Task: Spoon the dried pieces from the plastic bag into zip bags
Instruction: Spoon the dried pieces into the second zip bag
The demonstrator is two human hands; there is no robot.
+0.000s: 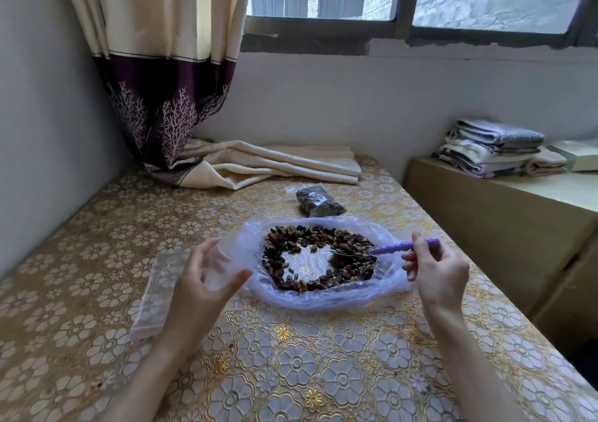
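A clear plastic bag (326,302) lies spread open on the table, with dark dried pieces (323,240) ringed around a bare middle. My right hand (435,273) holds a spoon by its purple handle (404,246); the metal bowl rests among the pieces at the bag's right side. My left hand (204,276) holds a small clear zip bag (223,256) open at the bag's left edge. A stack of flat zip bags (155,292) lies under my left wrist. A filled zip bag (318,202) lies behind the plastic bag.
The table (291,373) wears a gold floral cover. A folded cream curtain (275,163) lies at its back, under the hanging curtain. A lower beige cabinet (501,214) stands to the right with folded towels (492,150) on it. A wall runs along the left.
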